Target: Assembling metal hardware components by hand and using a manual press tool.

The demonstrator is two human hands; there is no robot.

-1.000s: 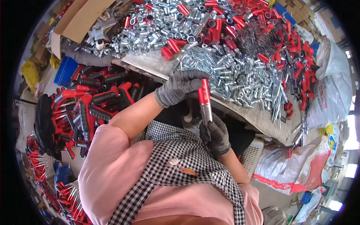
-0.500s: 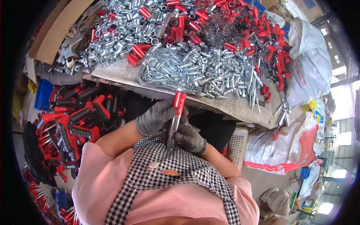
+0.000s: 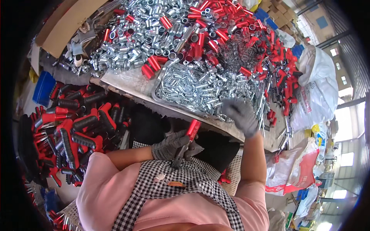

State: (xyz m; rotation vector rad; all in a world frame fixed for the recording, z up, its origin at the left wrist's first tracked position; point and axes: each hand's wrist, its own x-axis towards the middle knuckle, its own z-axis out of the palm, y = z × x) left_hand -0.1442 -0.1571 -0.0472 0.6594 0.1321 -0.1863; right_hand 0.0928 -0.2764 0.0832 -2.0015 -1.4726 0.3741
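Note:
My left hand [image 3: 169, 146], in a grey glove, is closed around a tool with a red cylindrical sleeve [image 3: 193, 129] and a dark metal body [image 3: 179, 157]. It is held tilted in front of my checked apron, with the red end pointing up toward the table. My right hand [image 3: 243, 117], also gloved, reaches out over the right part of the heap of small silver metal parts [image 3: 185, 86]. Its fingers are bent down at those parts and blurred, so whether they grip a piece is unclear.
Silver sleeves [image 3: 131, 50], red tubes [image 3: 198, 46] and dark wire springs [image 3: 241, 54] cover the table's far side. Red-and-black tool handles [image 3: 77, 127] are heaped at lower left. White sacks [image 3: 316, 88] stand at right. The table's front edge [image 3: 127, 90] runs before me.
My right hand has left the tool and moved up and right to the small metal parts. The left hand keeps the tool, now lower and tilted further right. The whole view has shifted slightly.

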